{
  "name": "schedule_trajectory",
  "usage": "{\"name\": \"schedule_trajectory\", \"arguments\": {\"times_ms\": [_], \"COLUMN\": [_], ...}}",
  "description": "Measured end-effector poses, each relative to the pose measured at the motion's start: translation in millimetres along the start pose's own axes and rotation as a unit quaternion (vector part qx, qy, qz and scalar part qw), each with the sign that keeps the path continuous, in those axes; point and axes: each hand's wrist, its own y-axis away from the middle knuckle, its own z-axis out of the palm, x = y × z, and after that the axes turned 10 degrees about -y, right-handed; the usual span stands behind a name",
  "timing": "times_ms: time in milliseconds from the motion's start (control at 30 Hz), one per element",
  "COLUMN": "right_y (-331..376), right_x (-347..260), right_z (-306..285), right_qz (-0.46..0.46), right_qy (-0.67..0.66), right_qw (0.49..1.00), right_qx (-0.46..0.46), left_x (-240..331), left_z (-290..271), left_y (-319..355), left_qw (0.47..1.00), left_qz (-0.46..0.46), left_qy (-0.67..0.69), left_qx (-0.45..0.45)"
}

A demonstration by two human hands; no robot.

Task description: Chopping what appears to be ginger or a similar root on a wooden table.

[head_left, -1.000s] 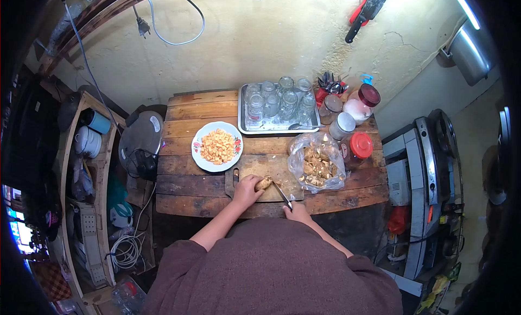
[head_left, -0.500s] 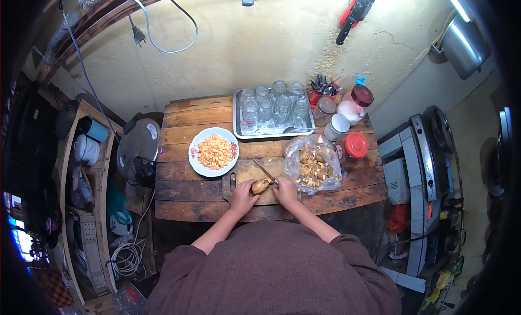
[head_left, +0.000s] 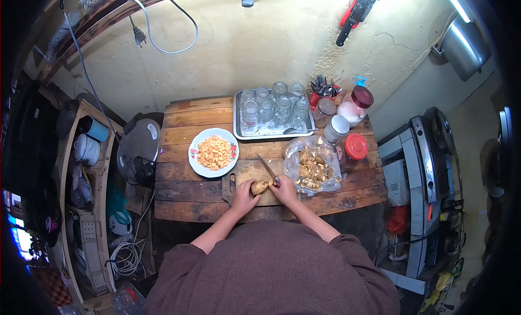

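A left hand (head_left: 244, 197) curls round a brown, rounded root (head_left: 260, 187) over the near part of a brown wooden cutting board (head_left: 247, 169) with a slotted handle. The right hand (head_left: 285, 190) grips a slim, dark-handled metal knife (head_left: 265, 165), blade pointing far and slightly left, near the root's right end. Good control probably calls for short, shallow strokes, left fingertips tucked clear of the edge. Just right sits a clear plastic bag (head_left: 335, 180) of brown pieces.
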Motion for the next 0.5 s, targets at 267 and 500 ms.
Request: {"name": "schedule_trajectory", "arguments": {"times_ms": [267, 500], "right_y": [-5, -15], "right_x": [6, 49], "right_z": [-100, -136], "right_qz": [0.077, 0.06], "right_qy": [-0.059, 0.068], "right_qw": [0.974, 0.965], "right_qx": [0.207, 0.246], "left_x": [-4, 8], "left_z": [-12, -16], "left_y": [2, -5], "left_qw": [0.998, 0.999], "left_qz": [0.018, 0.008], "left_qy": [0.03, 0.031], "left_qx": [0.043, 0.024]}}
